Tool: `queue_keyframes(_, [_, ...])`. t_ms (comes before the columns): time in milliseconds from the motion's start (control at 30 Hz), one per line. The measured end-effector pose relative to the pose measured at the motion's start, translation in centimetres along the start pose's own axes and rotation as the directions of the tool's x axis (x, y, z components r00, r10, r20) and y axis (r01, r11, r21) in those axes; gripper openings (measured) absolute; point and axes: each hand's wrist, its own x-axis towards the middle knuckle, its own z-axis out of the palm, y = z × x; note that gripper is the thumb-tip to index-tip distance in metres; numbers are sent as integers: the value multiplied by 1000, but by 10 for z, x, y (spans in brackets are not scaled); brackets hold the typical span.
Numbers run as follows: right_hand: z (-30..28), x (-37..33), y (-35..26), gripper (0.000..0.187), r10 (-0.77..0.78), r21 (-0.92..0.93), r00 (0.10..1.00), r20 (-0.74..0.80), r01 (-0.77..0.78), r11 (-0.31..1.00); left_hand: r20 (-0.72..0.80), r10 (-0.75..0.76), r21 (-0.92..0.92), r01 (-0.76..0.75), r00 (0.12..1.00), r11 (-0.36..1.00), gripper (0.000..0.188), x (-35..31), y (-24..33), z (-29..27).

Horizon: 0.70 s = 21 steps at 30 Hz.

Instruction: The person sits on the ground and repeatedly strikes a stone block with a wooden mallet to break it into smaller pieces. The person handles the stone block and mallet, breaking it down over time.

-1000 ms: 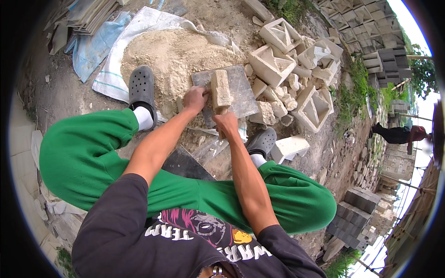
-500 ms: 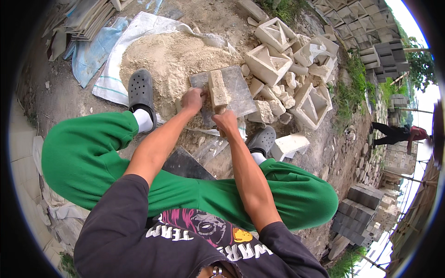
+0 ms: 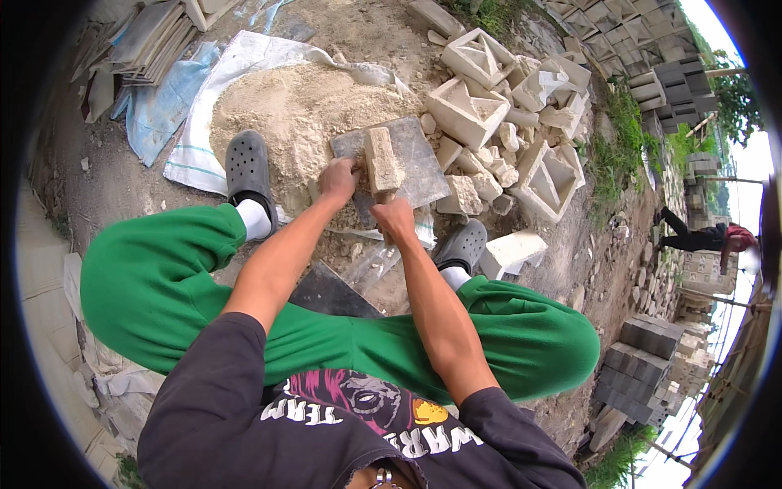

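My right hand (image 3: 393, 218) is wrapped round the short handle of a block-headed mallet (image 3: 383, 163), whose head is coated in pale dust. The mallet head lies over a flat dark slab (image 3: 419, 159) on the ground between my feet. Close to the left of the head, my left hand (image 3: 338, 181) is closed with its fingers curled at the slab's edge. What it grips, if anything, is hidden. Beyond the slab spreads a heap of sandy crushed material (image 3: 277, 110) on a white woven sack (image 3: 191, 155).
Right of the slab lie broken pale blocks (image 3: 468, 110) and rubble chunks (image 3: 463, 197). A white block (image 3: 513, 251) sits beside my right shoe (image 3: 463, 244). A blue sheet (image 3: 167, 102) and stacked boards (image 3: 147, 45) are at far left. Another person (image 3: 705, 236) is at far right.
My hands and the mallet keep nearly the same place over the slab. The whole view has shifted slightly. The distant person's legs have changed position.
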Motion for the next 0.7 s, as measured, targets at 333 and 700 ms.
queue_keyframes(333, [-56, -3, -20, 30, 168, 289, 972, 164, -210, 934, 246, 40, 168, -83, 968, 982, 25, 14, -2, -10])
queue_keyframes(700, [-10, -7, 23, 46, 221, 385, 962, 158, -266, 884, 190, 95, 263, -144, 977, 954, 28, 9, 15, -24])
